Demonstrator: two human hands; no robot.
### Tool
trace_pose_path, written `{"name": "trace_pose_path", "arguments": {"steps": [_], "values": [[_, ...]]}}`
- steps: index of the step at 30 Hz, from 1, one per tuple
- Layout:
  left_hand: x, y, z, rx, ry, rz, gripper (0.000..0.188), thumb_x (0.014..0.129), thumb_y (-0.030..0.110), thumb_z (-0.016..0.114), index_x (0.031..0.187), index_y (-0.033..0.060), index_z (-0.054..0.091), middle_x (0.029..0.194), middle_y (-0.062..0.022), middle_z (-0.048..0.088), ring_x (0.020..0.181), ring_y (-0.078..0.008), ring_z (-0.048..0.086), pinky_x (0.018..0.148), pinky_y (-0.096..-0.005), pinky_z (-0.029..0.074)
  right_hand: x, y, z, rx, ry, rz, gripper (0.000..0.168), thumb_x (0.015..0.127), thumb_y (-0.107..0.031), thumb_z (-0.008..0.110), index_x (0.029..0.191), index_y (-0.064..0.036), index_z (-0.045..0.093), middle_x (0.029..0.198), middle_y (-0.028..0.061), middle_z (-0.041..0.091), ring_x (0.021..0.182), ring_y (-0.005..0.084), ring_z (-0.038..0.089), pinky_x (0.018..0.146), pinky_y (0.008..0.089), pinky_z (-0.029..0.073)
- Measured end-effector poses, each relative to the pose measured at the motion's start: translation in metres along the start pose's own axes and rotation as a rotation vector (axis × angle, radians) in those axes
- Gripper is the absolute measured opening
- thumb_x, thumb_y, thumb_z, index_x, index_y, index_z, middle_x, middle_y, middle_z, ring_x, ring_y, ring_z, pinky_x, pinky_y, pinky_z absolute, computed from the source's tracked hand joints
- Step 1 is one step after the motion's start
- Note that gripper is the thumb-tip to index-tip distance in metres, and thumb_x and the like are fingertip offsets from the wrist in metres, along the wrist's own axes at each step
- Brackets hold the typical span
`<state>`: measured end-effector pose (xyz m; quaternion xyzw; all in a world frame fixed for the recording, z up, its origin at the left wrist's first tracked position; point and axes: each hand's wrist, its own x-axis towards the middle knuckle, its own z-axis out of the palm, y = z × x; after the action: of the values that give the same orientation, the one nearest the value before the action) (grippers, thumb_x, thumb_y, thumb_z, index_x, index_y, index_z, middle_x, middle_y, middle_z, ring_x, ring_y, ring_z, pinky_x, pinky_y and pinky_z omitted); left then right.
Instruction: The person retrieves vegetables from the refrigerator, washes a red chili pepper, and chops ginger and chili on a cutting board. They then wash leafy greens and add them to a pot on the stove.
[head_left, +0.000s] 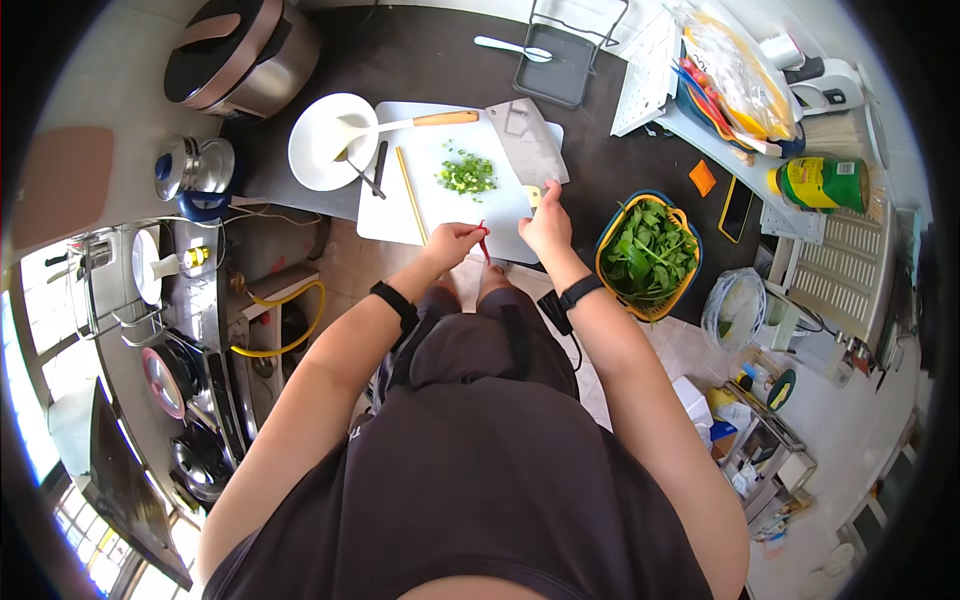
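Note:
My left hand (452, 246) pinches a thin red chili pepper (485, 244) at the near edge of a white cutting board (379, 217). On the right side of the board, my right hand (549, 219) is closed around the handle of a cleaver (529, 139), whose broad blade lies over the board's right part and points away from me. Chopped green onion (466, 174) sits in a small heap mid-board. Left of it lie a wooden chopstick (410, 195) and a dark-handled tool (381, 165). A wooden-handled spatula (446, 118) reaches from the board into a white bowl (304, 139).
Right of the board stands a basket (600, 262) of leafy greens (649, 244), with a phone (736, 210) beyond it. A dark tray (555, 71) with a white spoon (510, 47) is at the back. A rice cooker (244, 60) stands back left.

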<state>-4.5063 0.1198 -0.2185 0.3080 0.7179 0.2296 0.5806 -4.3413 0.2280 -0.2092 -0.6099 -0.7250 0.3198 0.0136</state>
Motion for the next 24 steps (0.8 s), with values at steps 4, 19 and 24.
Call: {"name": "trace_pose_path", "arguments": {"steps": [4, 19, 24], "values": [[0.033, 0.011, 0.023, 0.163, 0.055, 0.171, 0.03, 0.082, 0.031, 0.064, 0.096, 0.0057, 0.069, 0.069, -0.0064, 0.064, 0.058, -0.0129, 0.055, 0.056, -0.0292, 0.045, -0.007, 0.015, -0.022, 0.209, 0.045, -0.057, 0.059, 0.072, -0.019, 0.061, 0.124, -0.008, 0.034, 0.089, 0.0216, 0.063, 0.082, 0.0404, 0.061, 0.07, 0.0458, 0.049], [0.063, 0.01, 0.053, 0.219, 0.118, 0.537, 0.032, 0.08, 0.01, 0.054, 0.111, 0.0034, 0.06, 0.093, -0.0214, 0.06, 0.087, -0.0363, 0.058, 0.078, -0.0397, 0.047, -0.095, 0.06, -0.052, 0.499, -0.041, 0.006, 0.048, 0.079, -0.018, 0.064, 0.122, -0.005, 0.047, 0.095, 0.0082, 0.061, 0.079, 0.0159, 0.058, 0.073, 0.0282, 0.046], [0.036, 0.031, 0.036, 0.311, 0.058, 0.44, 0.036, 0.079, 0.006, 0.051, 0.114, 0.0067, 0.06, 0.097, -0.0217, 0.061, 0.09, -0.036, 0.058, 0.08, -0.0397, 0.047, -0.105, 0.056, -0.046, 0.512, -0.044, -0.012, 0.046, 0.08, -0.018, 0.064, 0.121, -0.005, 0.048, 0.095, 0.008, 0.061, 0.079, 0.0142, 0.057, 0.073, 0.0274, 0.046]]}}
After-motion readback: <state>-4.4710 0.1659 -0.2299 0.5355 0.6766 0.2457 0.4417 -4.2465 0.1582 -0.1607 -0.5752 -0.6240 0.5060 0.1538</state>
